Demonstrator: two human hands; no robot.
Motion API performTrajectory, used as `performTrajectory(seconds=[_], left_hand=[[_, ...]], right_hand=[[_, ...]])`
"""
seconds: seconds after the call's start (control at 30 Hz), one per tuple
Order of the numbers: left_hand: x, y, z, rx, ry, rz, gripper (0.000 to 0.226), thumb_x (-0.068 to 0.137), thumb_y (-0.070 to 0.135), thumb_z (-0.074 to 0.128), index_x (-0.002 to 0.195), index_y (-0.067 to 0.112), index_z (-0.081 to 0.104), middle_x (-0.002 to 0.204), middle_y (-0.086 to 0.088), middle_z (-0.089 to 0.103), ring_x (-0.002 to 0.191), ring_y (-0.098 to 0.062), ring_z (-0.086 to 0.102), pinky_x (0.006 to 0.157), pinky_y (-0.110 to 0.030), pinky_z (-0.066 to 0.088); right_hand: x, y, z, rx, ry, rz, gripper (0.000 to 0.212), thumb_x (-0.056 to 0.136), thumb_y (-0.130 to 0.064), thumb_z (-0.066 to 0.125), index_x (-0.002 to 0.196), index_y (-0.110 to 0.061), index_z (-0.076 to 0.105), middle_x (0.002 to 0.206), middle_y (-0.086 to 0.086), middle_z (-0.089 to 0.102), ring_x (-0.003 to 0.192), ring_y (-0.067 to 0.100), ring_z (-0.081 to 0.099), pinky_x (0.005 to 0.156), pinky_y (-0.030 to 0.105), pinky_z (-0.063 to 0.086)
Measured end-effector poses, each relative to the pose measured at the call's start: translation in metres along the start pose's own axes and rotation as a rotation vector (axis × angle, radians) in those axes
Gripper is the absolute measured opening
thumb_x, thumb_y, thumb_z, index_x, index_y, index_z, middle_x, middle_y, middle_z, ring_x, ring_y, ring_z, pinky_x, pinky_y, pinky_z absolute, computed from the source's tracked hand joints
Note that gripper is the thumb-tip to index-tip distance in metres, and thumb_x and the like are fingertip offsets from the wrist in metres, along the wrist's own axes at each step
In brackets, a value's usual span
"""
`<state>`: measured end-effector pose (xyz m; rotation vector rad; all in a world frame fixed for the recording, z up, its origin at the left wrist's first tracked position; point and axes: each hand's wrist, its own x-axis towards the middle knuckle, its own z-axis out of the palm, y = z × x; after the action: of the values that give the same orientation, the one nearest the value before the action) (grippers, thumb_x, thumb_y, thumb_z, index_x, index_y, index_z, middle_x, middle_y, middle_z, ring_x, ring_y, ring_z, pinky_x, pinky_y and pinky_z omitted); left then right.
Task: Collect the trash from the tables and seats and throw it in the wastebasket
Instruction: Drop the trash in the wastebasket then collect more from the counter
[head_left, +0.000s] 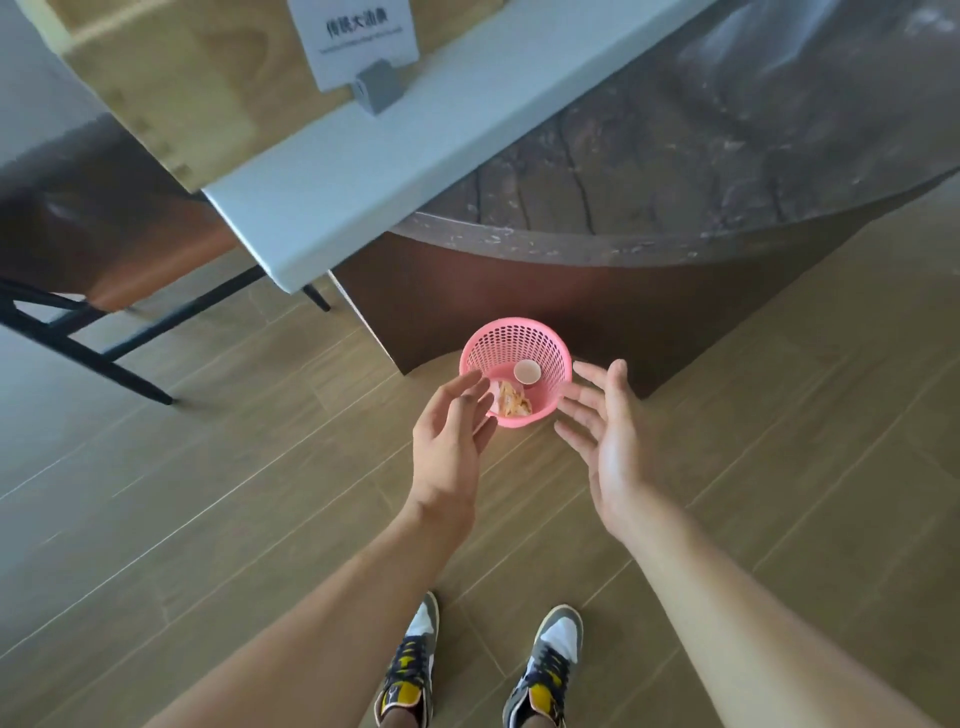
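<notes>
Wood-look planks cover the floor (208, 519), where the person stands in a pair of sneakers (545, 670), looking down. At far left an orange-seated chair (114, 249) on black legs is tucked under a pale tabletop (363, 171) that carries a small sign card in a grey holder (358, 47). Next comes the left hand (452, 441), spread and empty, its fingertips over the near rim of the pink wastebasket (519, 364). The wastebasket sits on the floor against the reddish-brown base of a round dark tabletop (675, 171). Inside lie a small paper cup (526, 371) and a crumpled orange-and-white wrapper (511, 402). To the right of it the right hand (613, 441) is likewise spread, palm turned inward, holding nothing.

The wastebasket looks like thin perforated plastic: light, fairly stiff, a little springy at the rim, and easy to tip or slide with a knock. If it needs moving, the rim or both sides between the palms would seem the surest hold. Its contents look nearly weightless and crushable, so nothing calls for care. No trash is visible on either tabletop or the chair from this angle. The overhanging round tabletop and pale tabletop corner crowd the space behind the basket; the near side is open.
</notes>
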<state>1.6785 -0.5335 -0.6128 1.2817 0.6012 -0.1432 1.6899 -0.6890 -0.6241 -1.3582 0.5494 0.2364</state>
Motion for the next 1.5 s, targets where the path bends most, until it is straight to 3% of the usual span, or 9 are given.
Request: performTrajectory(seconds=[0.13, 0.33, 0.43, 0.67, 0.77, 0.87, 0.97, 1.2, 1.5], left_hand=[[-0.044, 0.033, -0.015, 0.025, -0.002, 0.111, 0.028, 0.112, 0.013, 0.046, 0.118, 0.02, 0.072, 0.109, 0.017, 0.079, 0.109, -0.002, 0.073, 0.1, -0.02, 0.056], [-0.104, 0.082, -0.044, 0.051, 0.012, 0.232, 0.031, 0.096, 0.03, 0.051, 0.114, 0.026, 0.076, 0.111, 0.016, 0.078, 0.112, -0.005, 0.07, 0.102, -0.028, 0.055], [-0.134, 0.1, -0.057, 0.078, 0.009, 0.266, 0.032, 0.097, 0.032, 0.052, 0.119, 0.027, 0.074, 0.117, 0.014, 0.076, 0.121, -0.006, 0.066, 0.109, -0.032, 0.049], [-0.193, 0.135, -0.082, 0.081, 0.079, 0.35, 0.042, 0.097, 0.034, 0.052, 0.134, 0.021, 0.066, 0.131, 0.016, 0.072, 0.132, -0.002, 0.061, 0.113, -0.028, 0.047], [-0.211, 0.151, -0.097, 0.065, 0.126, 0.389, 0.041, 0.098, 0.035, 0.053, 0.136, 0.025, 0.065, 0.134, 0.018, 0.069, 0.133, -0.001, 0.059, 0.115, -0.032, 0.047], [-0.225, 0.168, -0.115, 0.053, 0.169, 0.423, 0.042, 0.099, 0.035, 0.052, 0.139, 0.026, 0.063, 0.137, 0.017, 0.068, 0.135, -0.001, 0.058, 0.118, -0.038, 0.045], [-0.237, 0.186, -0.137, 0.03, 0.226, 0.454, 0.043, 0.099, 0.036, 0.052, 0.14, 0.027, 0.062, 0.138, 0.016, 0.067, 0.136, -0.002, 0.058, 0.12, -0.043, 0.044], [-0.251, 0.233, -0.196, 0.002, 0.298, 0.546, 0.042, 0.1, 0.038, 0.053, 0.14, 0.031, 0.062, 0.142, 0.019, 0.065, 0.137, -0.004, 0.058, 0.12, -0.048, 0.043], [-0.264, 0.316, -0.307, -0.023, 0.344, 0.674, 0.04, 0.097, 0.041, 0.054, 0.134, 0.035, 0.065, 0.137, 0.018, 0.067, 0.134, -0.002, 0.059, 0.117, -0.045, 0.047]], right_hand=[[-0.044, -0.025, 0.015, 0.012, -0.056, -0.013, 0.036, 0.083, -0.062, 0.064, 0.114, -0.048, 0.074, 0.121, -0.009, 0.076, 0.113, 0.008, 0.073, 0.096, 0.036, 0.06], [-0.108, -0.068, 0.04, 0.039, -0.145, -0.059, 0.033, 0.091, -0.042, 0.064, 0.121, -0.036, 0.075, 0.139, -0.004, 0.068, 0.125, 0.013, 0.068, 0.101, 0.037, 0.057], [-0.137, -0.087, 0.05, 0.026, -0.198, -0.091, 0.036, 0.091, -0.04, 0.064, 0.124, -0.03, 0.075, 0.148, -0.001, 0.061, 0.129, 0.016, 0.065, 0.105, 0.04, 0.055], [-0.19, -0.121, 0.073, -0.072, -0.354, -0.172, 0.044, 0.081, -0.055, 0.066, 0.12, -0.038, 0.075, 0.13, -0.002, 0.07, 0.126, 0.016, 0.065, 0.108, 0.041, 0.054], [-0.204, -0.133, 0.086, -0.11, -0.427, -0.208, 0.038, 0.087, -0.045, 0.066, 0.121, -0.032, 0.075, 0.119, -0.001, 0.071, 0.117, 0.019, 0.066, 0.108, 0.046, 0.053], [-0.215, -0.147, 0.102, -0.134, -0.49, -0.254, 0.032, 0.091, -0.035, 0.062, 0.121, -0.029, 0.074, 0.11, -0.012, 0.073, 0.113, 0.018, 0.065, 0.1, 0.038, 0.054], [-0.228, -0.163, 0.126, -0.159, -0.553, -0.3, 0.028, 0.092, -0.033, 0.063, 0.116, -0.035, 0.076, 0.114, -0.01, 0.075, 0.115, 0.016, 0.067, 0.096, 0.03, 0.053], [-0.259, -0.195, 0.197, -0.203, -0.655, -0.426, 0.033, 0.087, -0.052, 0.065, 0.117, -0.042, 0.075, 0.123, -0.008, 0.073, 0.123, 0.015, 0.066, 0.107, 0.046, 0.053], [-0.316, -0.214, 0.326, -0.144, -0.718, -0.516, 0.036, 0.083, -0.048, 0.068, 0.115, -0.034, 0.077, 0.118, 0.0, 0.073, 0.116, 0.024, 0.067, 0.105, 0.05, 0.054]])
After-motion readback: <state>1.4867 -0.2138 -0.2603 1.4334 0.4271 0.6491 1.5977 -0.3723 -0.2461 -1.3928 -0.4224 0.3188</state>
